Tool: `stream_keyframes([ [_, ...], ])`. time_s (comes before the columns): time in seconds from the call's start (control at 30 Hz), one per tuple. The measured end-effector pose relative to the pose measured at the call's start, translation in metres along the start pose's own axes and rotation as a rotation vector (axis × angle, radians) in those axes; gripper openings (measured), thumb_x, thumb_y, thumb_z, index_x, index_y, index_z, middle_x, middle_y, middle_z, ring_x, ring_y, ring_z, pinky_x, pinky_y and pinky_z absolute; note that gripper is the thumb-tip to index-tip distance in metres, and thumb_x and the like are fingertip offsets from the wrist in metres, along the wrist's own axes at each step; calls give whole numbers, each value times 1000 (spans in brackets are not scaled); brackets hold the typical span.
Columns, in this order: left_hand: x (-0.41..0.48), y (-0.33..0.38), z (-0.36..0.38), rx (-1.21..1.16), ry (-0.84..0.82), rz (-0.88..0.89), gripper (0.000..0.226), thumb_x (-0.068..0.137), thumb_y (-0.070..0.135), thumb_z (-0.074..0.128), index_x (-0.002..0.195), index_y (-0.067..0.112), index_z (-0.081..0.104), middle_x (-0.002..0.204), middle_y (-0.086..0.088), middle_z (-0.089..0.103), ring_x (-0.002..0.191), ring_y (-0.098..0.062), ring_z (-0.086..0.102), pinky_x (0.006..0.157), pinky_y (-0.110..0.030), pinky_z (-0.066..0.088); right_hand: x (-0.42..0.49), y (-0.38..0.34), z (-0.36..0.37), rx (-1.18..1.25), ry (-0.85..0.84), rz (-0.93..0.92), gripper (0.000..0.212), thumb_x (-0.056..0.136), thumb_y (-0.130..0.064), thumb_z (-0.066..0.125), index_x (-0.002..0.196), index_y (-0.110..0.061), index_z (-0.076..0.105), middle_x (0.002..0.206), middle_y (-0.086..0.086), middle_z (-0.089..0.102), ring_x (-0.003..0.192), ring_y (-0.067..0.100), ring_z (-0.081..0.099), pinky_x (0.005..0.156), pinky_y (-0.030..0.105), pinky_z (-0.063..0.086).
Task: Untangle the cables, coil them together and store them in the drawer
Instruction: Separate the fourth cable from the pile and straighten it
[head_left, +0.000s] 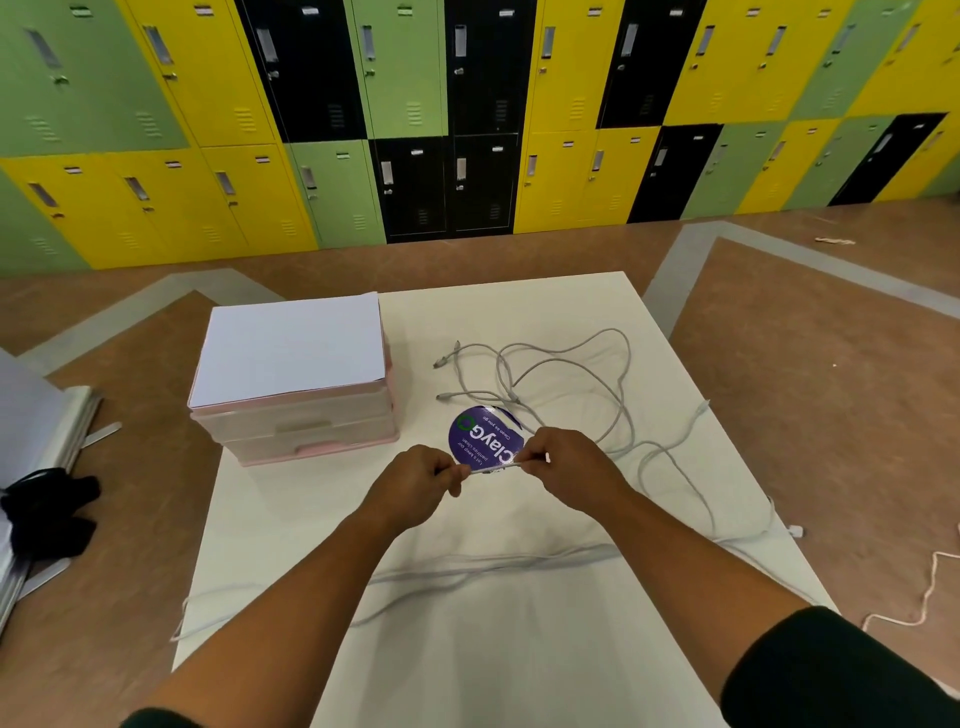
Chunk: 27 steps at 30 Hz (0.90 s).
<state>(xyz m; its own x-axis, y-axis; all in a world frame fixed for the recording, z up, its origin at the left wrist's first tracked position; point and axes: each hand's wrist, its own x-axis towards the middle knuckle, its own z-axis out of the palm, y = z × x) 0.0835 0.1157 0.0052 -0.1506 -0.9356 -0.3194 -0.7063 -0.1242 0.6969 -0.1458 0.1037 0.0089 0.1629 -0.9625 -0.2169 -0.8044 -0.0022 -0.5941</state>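
With cable (493, 467) pinched taut between left hand (426, 475) and right hand (561, 467), the tangled loops (621, 395) could be drawn into knots if pulled hard.

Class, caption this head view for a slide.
Left hand and right hand pinch a grey cable taut over the white table, beside a closed drawer unit.
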Motion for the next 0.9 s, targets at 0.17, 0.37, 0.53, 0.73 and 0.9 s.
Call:
stream_keyframes([
  [0.17,0,0,2,128,-23,4,44,99,46,52,63,22,59,61,9,57,58,-10,51,55,-25,35,-2,2,-3,-135,47,-75,8,92,-31,65,90,-23,66,94,-9,67,84,14,62,70,27,48],
  [0.37,-3,-3,-4,264,11,31,55,100,55,42,58,20,43,54,2,46,52,-14,43,51,-28,29,-3,6,-11,-245,75,-65,34,90,-48,64,77,-18,54,69,-9,50,66,14,50,62,30,39],
  [0.53,-3,-6,-6,388,54,50,57,99,60,36,59,21,46,56,2,49,53,-15,47,50,-28,30,-2,8,-6,-231,20,-146,25,96,-38,59,83,-19,50,81,-7,53,72,15,53,66,31,45],
  [0.73,-2,-19,-6,393,50,-7,58,100,59,35,58,21,42,57,2,51,57,-17,50,55,-29,35,1,10,-6,-191,-48,-234,13,100,-16,53,104,-10,64,107,3,60,91,20,60,80,35,51],
  [0.9,2,-32,-3,412,-97,-102,46,100,51,43,68,26,64,73,10,65,75,-16,63,71,-31,47,0,9,1,-187,-130,-214,13,98,-21,56,102,-15,66,108,-2,64,96,17,60,81,28,49],
])
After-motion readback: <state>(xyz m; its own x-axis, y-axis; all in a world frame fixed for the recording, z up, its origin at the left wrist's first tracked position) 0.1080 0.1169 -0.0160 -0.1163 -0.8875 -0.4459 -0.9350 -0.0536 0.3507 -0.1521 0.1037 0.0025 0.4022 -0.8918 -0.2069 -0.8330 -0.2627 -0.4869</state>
